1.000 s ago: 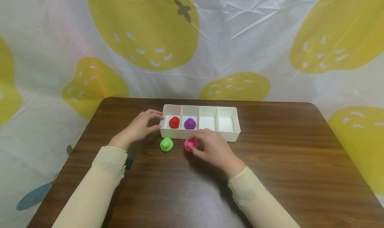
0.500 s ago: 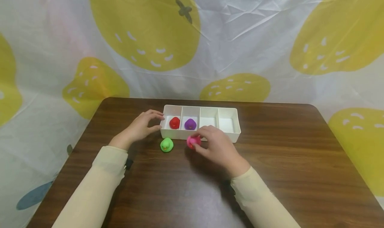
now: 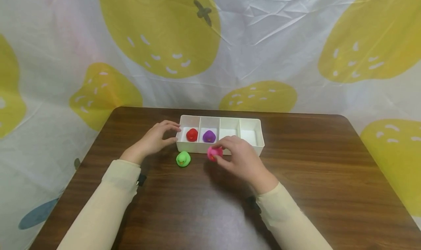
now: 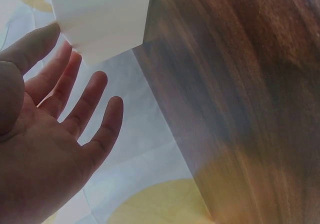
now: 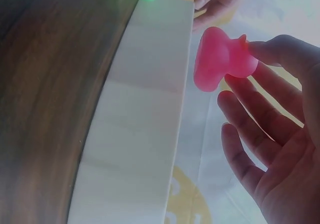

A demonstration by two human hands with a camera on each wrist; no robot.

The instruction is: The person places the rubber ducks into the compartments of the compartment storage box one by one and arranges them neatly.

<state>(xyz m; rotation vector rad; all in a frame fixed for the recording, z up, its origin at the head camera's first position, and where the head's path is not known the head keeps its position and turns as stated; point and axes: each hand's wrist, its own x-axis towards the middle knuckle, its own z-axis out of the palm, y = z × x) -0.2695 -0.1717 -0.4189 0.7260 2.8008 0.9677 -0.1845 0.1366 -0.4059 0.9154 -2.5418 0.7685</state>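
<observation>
My right hand (image 3: pixel 241 158) pinches a pink rubber duck (image 3: pixel 214 154) between thumb and fingertips. In the right wrist view the duck (image 5: pixel 215 58) is off the table, beside the front wall of a white divided box (image 5: pixel 140 98). My left hand (image 3: pixel 152 139) is at the left end of this box (image 3: pixel 227 150), its thumb and fingertips touching the end wall, the fingers loosely bent. A red duck (image 3: pixel 192 135) sits in the leftmost compartment and a purple duck (image 3: pixel 209 136) in the one beside it. In front of the box, a green duck (image 3: pixel 183 159) stands on the table.
The brown wooden table (image 3: pixel 312 177) stretches out in front of the box and to both sides. Behind it hangs a white curtain (image 3: pixel 250 56) with large yellow fruit prints, close to the table's back edge.
My right hand has lifted the pink duck from the table and carried it slightly right, toward the box. The left hand and the other ducks have stayed in place.
</observation>
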